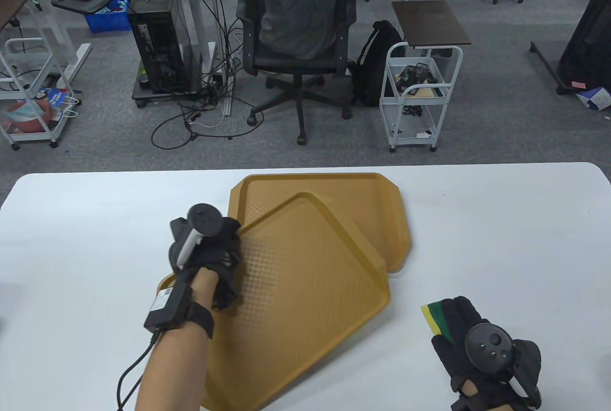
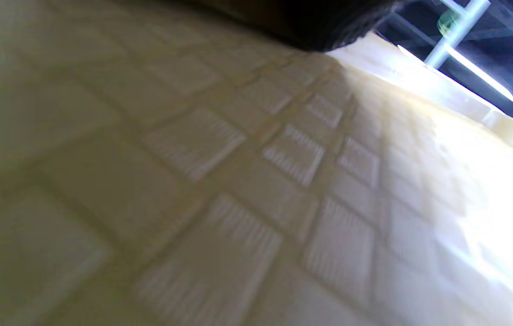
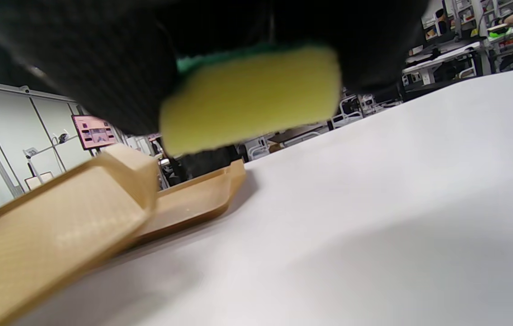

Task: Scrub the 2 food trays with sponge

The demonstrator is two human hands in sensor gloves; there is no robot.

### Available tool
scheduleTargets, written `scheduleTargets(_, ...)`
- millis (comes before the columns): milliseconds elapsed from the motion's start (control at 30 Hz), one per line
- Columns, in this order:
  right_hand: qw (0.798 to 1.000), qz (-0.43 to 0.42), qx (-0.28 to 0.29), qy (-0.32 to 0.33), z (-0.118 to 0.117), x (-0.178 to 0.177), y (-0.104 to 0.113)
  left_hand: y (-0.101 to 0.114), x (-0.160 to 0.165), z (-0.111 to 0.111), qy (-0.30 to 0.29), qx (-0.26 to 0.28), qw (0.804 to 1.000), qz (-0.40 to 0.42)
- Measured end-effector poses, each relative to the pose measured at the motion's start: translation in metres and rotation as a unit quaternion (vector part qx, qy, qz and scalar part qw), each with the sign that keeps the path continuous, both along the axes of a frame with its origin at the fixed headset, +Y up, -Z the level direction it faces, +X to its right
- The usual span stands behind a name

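Observation:
Two tan food trays lie on the white table (image 1: pixel 501 239). The lower tray (image 1: pixel 377 205) sits flat at the back. The upper tray (image 1: pixel 305 296) is turned at an angle and rests across the lower tray, its edge raised in the right wrist view (image 3: pixel 57 226). My left hand (image 1: pixel 224 277) grips the upper tray at its left edge; the left wrist view is filled by that tray's waffle surface (image 2: pixel 256 181). My right hand (image 1: pixel 458 330) holds a yellow and green sponge (image 1: pixel 434 318) just above the table, to the right of the trays. The sponge's yellow face (image 3: pixel 247 95) shows under the gloved fingers.
Beyond the table's far edge stand an office chair (image 1: pixel 298 34) with a person seated in it, a white wire cart (image 1: pixel 420 96) and a computer tower (image 1: pixel 160 48). White table surface stretches left and right of the trays.

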State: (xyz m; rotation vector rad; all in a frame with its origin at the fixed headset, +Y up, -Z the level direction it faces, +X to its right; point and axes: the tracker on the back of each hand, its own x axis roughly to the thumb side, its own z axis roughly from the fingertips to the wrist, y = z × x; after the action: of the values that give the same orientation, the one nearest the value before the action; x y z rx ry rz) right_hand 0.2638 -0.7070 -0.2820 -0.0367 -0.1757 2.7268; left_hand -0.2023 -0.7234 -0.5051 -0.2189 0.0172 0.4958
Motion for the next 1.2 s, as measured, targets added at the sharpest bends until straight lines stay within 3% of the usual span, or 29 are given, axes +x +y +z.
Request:
scheduleTargets(133, 1.0, -0.011, 0.0, 0.001, 0.001, 0.003, 0.0, -0.017, 0.06, -0.003, -0.072, -0.029, 0.994, -0.078)
scheduleTargets(233, 1.0, -0.014, 0.002, 0.004, 0.001, 0.004, 0.001, -0.029, 0.082, -0.002, -0.111, -0.038, 0.992, -0.055)
scheduleTargets(500, 1.0, -0.02, -0.005, 0.008, 0.0, 0.005, 0.001, -0.041, 0.123, 0.007, -0.148, -0.026, 0.977, -0.152)
scheduleTargets(700, 1.0, -0.021, -0.008, 0.008, 0.0, 0.004, 0.002, -0.047, 0.139, 0.014, -0.167, -0.002, 0.959, -0.229)
scheduleTargets(833, 1.0, -0.018, -0.006, 0.01, 0.0, 0.004, 0.001, -0.049, 0.142, 0.02, -0.175, 0.043, 0.947, -0.265)
scheduleTargets(1100, 1.0, -0.017, -0.007, 0.008, 0.001, 0.001, 0.002, -0.049, 0.145, 0.022, -0.177, 0.043, 0.949, -0.259)
scheduleTargets(1200, 1.0, -0.015, -0.008, 0.008, 0.0, 0.001, 0.002, -0.051, 0.153, 0.026, -0.198, 0.05, 0.937, -0.285)
